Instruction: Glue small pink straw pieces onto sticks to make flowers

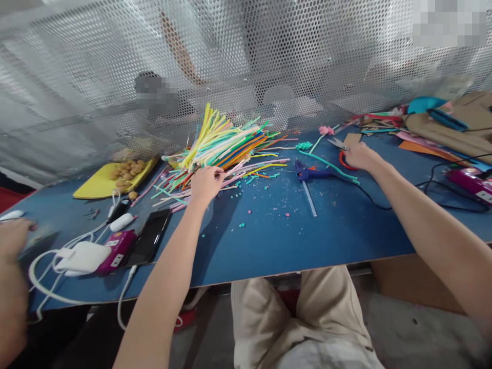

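Observation:
My left hand reaches into the near edge of a heap of colourful pipe cleaners on the blue table, fingers curled on a pink strand. My right hand rests far right, closed over the red handle of a pair of scissors whose blades point left. A blue glue gun lies between the hands, with a clear glue stick below it. Small cut pieces are scattered nearby.
A yellow tray with brown balls sits at the left. A phone, white charger and cables lie near the front left. Another person's hand is at the far left. Paper and cardboard pile at the back right. Perforated metal screen behind.

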The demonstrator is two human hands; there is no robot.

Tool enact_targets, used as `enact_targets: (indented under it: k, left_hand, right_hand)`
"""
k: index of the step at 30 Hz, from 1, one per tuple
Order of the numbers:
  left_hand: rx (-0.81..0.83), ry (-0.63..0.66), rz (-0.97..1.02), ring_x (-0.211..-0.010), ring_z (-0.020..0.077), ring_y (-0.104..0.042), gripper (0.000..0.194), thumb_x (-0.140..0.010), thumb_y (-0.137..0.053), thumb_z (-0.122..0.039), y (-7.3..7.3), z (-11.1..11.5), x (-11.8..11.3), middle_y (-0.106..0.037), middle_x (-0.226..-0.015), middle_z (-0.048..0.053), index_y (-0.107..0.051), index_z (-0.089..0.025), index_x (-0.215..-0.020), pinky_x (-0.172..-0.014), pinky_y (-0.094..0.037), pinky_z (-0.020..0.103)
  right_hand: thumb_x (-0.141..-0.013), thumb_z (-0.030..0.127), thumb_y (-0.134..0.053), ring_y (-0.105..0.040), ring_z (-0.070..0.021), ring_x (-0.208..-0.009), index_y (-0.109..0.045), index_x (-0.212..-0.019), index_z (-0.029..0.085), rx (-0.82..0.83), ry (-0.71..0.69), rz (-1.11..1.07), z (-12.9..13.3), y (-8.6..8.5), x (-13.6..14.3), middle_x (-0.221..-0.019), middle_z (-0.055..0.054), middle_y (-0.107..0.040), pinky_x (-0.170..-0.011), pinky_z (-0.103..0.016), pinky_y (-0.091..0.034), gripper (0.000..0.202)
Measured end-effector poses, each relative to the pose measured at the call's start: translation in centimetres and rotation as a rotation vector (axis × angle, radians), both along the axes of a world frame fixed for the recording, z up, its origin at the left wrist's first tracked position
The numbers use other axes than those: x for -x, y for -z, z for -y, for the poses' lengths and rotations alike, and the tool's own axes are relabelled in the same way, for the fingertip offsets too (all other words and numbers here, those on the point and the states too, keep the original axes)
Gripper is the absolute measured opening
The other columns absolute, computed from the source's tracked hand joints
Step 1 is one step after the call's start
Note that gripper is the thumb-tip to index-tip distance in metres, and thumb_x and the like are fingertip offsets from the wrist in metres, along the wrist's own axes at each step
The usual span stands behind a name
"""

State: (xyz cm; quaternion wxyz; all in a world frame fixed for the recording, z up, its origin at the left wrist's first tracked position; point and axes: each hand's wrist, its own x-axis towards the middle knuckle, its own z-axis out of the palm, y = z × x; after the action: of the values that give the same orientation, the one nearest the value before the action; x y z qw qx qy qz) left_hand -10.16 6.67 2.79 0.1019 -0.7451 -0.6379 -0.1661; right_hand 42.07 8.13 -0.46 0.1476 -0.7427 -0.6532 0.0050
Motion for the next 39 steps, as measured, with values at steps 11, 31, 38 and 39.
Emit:
enact_targets:
  k: [11, 31, 38, 39]
  left_hand:
    - [0.139, -0.042, -0.119, -0.115, 0.0327, -0.067, 0.033, -0.094, -0.058, -0.042, 0.5, -0.4, 1.6, -0.075, -0.120, 0.010, -0.075, -0.027, -0.118, -0.098, -0.050, 0.044]
    - [0.129, 0.388, 0.162, -0.111, 0.0225, -0.068, 0.034, -0.098, -0.046, -0.029, -0.1, -1.4, -3.6, -0.074, -0.121, 0.008, -0.075, -0.020, -0.112, -0.105, -0.051, 0.035]
    - [0.206, 0.453, 0.040, -0.109, 0.0220, -0.070, 0.033, -0.100, -0.049, -0.027, -0.7, -4.7, -8.4, -0.076, -0.120, 0.006, -0.074, -0.021, -0.120, -0.102, -0.050, 0.032]
    - [0.222, 0.434, -0.001, -0.107, 0.0210, -0.070, 0.032, -0.100, -0.049, -0.028, -0.8, -5.2, -9.1, -0.076, -0.119, 0.006, -0.075, -0.021, -0.118, -0.100, -0.050, 0.031]
  right_hand:
    - [-0.093, 0.053, -0.054, -0.041, -0.0472, -0.132, -0.054, -0.144, 0.014, -0.065, 0.029, 0.037, 0.7, -0.3, 1.8, -0.151, -0.030, -0.043, -0.098, -0.058, -0.035, 0.063]
    - [-0.095, 0.048, -0.054, -0.053, -0.0439, -0.128, -0.060, -0.136, 0.024, -0.279, -0.315, -0.048, 3.6, -1.3, 8.5, -0.138, -0.015, -0.063, -0.102, -0.067, -0.041, 0.048]
    - [-0.094, 0.050, -0.056, -0.056, -0.0430, -0.123, -0.058, -0.139, 0.023, -0.297, -0.487, -0.064, 3.1, -0.7, 8.8, -0.132, -0.014, -0.067, -0.097, -0.064, -0.044, 0.053]
    - [-0.094, 0.050, -0.057, -0.056, -0.0430, -0.123, -0.059, -0.138, 0.023, -0.319, -0.481, -0.066, 3.0, -0.7, 8.6, -0.131, -0.015, -0.068, -0.098, -0.063, -0.044, 0.052]
